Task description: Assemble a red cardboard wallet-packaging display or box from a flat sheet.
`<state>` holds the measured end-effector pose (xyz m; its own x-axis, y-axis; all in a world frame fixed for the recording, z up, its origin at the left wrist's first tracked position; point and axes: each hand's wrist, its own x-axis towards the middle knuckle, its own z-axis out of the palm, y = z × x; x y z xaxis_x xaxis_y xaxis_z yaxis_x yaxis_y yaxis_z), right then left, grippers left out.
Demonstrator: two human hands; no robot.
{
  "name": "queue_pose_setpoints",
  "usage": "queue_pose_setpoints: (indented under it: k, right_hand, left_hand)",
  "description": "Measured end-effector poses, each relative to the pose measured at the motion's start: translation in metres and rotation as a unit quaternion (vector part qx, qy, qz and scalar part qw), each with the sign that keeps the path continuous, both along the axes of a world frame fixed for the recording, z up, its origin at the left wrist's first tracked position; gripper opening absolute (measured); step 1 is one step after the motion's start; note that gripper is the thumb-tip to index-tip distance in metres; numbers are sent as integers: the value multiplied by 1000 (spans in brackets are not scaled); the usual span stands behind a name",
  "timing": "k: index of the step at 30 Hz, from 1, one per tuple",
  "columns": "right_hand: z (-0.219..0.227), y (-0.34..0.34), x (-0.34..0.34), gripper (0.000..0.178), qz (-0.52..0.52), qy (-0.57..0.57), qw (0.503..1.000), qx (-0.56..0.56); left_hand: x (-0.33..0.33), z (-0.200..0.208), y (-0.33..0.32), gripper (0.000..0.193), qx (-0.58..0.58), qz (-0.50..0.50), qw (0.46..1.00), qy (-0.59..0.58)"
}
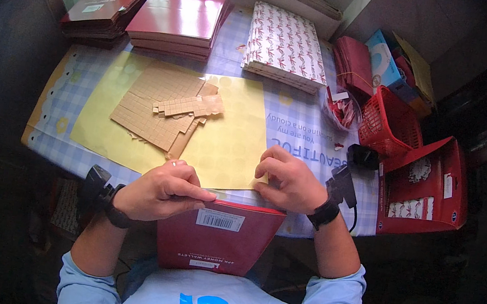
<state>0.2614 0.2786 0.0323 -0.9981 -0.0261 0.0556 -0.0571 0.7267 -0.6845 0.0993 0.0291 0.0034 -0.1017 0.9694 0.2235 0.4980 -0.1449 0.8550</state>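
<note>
Blue-and-white checked tablecloth [64,90] covers the work surface, which we find spread across the middle of the frame before a pale wall. At the lower centre we note the red packet [211,241], propped between the table edge and the person's lap, with a white barcode label near its upper edge. We observe the left hand [165,191] with its fingers drawn together in a pinch on that edge, toward its left corner. We record the right hand [291,181] half-curled at the lower right corner of a yellow sheet [234,150], thumb and fingertips close together; whether anything lies between them we cannot tell. On the sheet, left of centre, we see scored brown pieces [149,106], some overlapping. Along the upper left we log two red stacks [179,13], side by side; at upper centre, a stack with a printed white cover [288,45]. Toward the right we list a clear round tub [344,112] of small red-and-white items, a red basket [386,126] and an open red box [423,191].
</note>
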Motion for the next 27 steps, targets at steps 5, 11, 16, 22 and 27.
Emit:
queue_pose_setpoints:
  k: [5, 11, 16, 22, 27]
  right_hand:
    - [0, 2, 0, 23, -7, -10, 1000, 5]
    - [4, 3, -7, 20, -8, -33, 999, 15]
    - [2, 8, -19, 15, 27, -48, 998, 27]
    - [5, 12, -28, 13, 57, -77, 995, 41]
    - [5, 10, -30, 11, 72, -75, 992, 64]
  left_hand:
    - [0, -1, 0, 27, 7, -2, 1000, -9]
    - [0, 1, 0, 28, 6, 0, 1000, -8]
    - [0, 3, 1, 28, 5, -1, 1000, -5]
    - [-1, 2, 0, 29, 10, -3, 1000, -2]
    - [-2, 2, -1, 30, 8, -4, 1000, 1]
